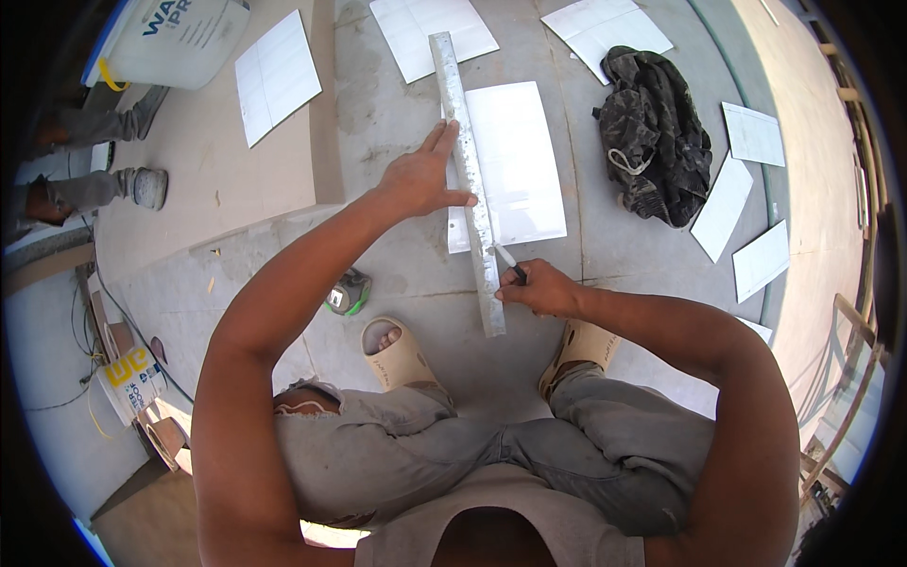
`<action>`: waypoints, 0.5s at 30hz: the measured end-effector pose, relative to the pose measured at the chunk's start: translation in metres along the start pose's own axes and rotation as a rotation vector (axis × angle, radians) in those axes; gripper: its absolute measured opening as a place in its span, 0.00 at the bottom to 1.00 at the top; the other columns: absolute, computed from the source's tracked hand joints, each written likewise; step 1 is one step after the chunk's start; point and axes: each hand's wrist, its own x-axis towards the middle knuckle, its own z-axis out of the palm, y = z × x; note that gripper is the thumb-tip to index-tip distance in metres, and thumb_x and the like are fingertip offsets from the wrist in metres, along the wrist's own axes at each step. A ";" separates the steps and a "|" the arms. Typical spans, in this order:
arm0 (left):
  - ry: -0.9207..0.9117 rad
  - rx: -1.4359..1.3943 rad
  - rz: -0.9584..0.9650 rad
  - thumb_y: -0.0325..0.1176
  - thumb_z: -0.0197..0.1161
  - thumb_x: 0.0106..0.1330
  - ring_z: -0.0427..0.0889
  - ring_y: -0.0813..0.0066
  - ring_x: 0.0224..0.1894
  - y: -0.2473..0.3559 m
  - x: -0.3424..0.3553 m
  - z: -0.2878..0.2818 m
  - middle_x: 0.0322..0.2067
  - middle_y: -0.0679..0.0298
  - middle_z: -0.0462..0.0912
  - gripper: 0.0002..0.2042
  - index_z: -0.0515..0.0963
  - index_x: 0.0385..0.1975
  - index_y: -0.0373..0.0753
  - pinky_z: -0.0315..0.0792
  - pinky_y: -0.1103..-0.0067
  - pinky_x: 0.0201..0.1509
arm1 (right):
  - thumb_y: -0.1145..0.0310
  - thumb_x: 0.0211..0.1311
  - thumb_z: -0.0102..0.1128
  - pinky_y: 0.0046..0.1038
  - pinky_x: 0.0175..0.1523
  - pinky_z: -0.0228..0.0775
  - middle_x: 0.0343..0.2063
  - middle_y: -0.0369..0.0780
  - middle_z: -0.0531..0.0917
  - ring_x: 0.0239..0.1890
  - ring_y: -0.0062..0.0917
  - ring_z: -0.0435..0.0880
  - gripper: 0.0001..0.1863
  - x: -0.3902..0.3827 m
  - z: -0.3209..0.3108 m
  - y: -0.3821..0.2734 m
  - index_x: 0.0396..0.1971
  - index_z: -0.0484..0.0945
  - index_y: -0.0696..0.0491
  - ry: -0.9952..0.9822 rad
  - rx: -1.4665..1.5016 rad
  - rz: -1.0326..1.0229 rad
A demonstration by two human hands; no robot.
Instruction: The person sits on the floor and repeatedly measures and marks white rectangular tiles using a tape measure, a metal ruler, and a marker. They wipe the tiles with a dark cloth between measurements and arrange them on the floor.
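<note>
A long pale metal straightedge (463,132) lies lengthwise across a white rectangular tile (524,161) on the floor in front of me. My left hand (416,181) rests against it from the left, fingers stretched out and spread, the thumb on top of the bar. In my closed right hand (546,287) is a black-and-white marker pen (511,265). Its white end points toward the bar's right edge, close to the tile's near edge. Whether the tip touches the tile I cannot tell. The straightedge's near end extends past the tile toward my feet.
A green-and-black tape measure (349,291) sits left of my sandals (395,352). More white tiles (278,77) lie at the far side and right. A dark bundled cloth bag or garment (656,137) is on the right. A translucent bucket (179,42) and another person's legs (94,189) are at left.
</note>
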 end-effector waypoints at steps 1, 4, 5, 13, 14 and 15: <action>-0.004 -0.001 -0.001 0.60 0.74 0.52 0.67 0.47 0.69 0.000 0.000 0.000 0.76 0.51 0.48 0.61 0.40 0.77 0.39 0.67 0.61 0.70 | 0.61 0.61 0.68 0.25 0.21 0.67 0.23 0.36 0.80 0.18 0.17 0.74 0.14 0.000 -0.001 0.001 0.35 0.81 0.58 -0.004 -0.006 0.002; 0.023 0.049 0.009 0.61 0.73 0.52 0.72 0.48 0.66 -0.002 0.001 0.004 0.76 0.50 0.47 0.61 0.40 0.76 0.36 0.72 0.62 0.66 | 0.60 0.60 0.68 0.24 0.20 0.67 0.24 0.36 0.81 0.18 0.18 0.74 0.15 0.000 -0.001 0.000 0.35 0.81 0.58 -0.009 -0.004 0.036; 0.020 0.055 0.004 0.61 0.73 0.52 0.72 0.48 0.66 -0.002 0.001 0.005 0.76 0.50 0.47 0.61 0.40 0.76 0.36 0.72 0.62 0.66 | 0.59 0.60 0.69 0.24 0.20 0.67 0.25 0.36 0.81 0.18 0.18 0.74 0.16 -0.001 -0.001 -0.001 0.35 0.82 0.58 -0.009 0.001 0.052; 0.010 0.070 -0.006 0.61 0.74 0.51 0.71 0.49 0.66 0.002 0.001 0.002 0.76 0.51 0.47 0.62 0.40 0.76 0.37 0.72 0.62 0.66 | 0.60 0.60 0.69 0.23 0.21 0.68 0.27 0.37 0.82 0.19 0.19 0.74 0.15 0.001 -0.002 0.004 0.35 0.82 0.57 -0.025 0.068 0.104; 0.005 0.061 -0.015 0.62 0.74 0.51 0.70 0.49 0.67 0.002 0.001 0.002 0.76 0.51 0.47 0.62 0.40 0.77 0.38 0.70 0.61 0.67 | 0.59 0.59 0.69 0.23 0.22 0.68 0.27 0.37 0.82 0.20 0.20 0.74 0.15 0.001 -0.002 0.004 0.34 0.81 0.57 -0.027 0.067 0.100; 0.000 0.052 -0.023 0.62 0.74 0.51 0.69 0.49 0.68 0.002 0.001 0.002 0.76 0.52 0.48 0.61 0.40 0.77 0.40 0.69 0.60 0.69 | 0.59 0.59 0.69 0.23 0.22 0.68 0.27 0.37 0.81 0.20 0.20 0.74 0.15 0.001 -0.001 0.004 0.33 0.81 0.56 -0.024 0.067 0.102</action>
